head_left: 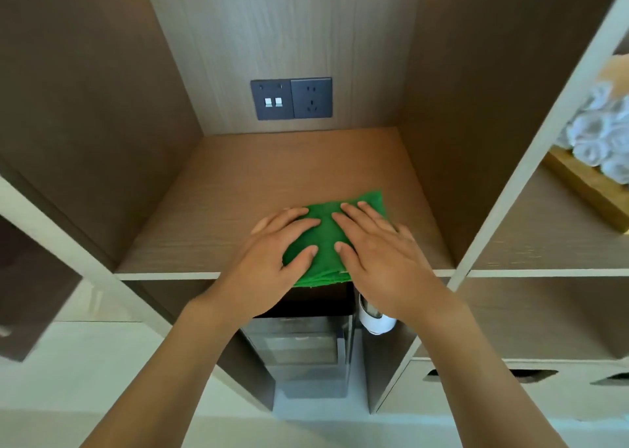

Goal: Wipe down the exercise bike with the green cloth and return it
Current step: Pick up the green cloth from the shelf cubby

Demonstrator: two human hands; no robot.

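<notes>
The folded green cloth (pixel 328 240) lies on the wooden shelf (pixel 238 192) of an open cabinet niche, near the shelf's front edge, its near edge slightly overhanging. My left hand (pixel 275 253) rests flat on the cloth's left side with fingers straight. My right hand (pixel 377 253) lies flat on its right side, fingers spread and straight. Both palms press down on the cloth. No exercise bike is in view.
A dark switch and socket panel (pixel 291 99) sits on the niche's back wall. Rolled white towels (pixel 599 134) on a wooden tray fill the compartment to the right. Below the shelf stand a dark appliance (pixel 299 342) and a white dispenser (pixel 376 321).
</notes>
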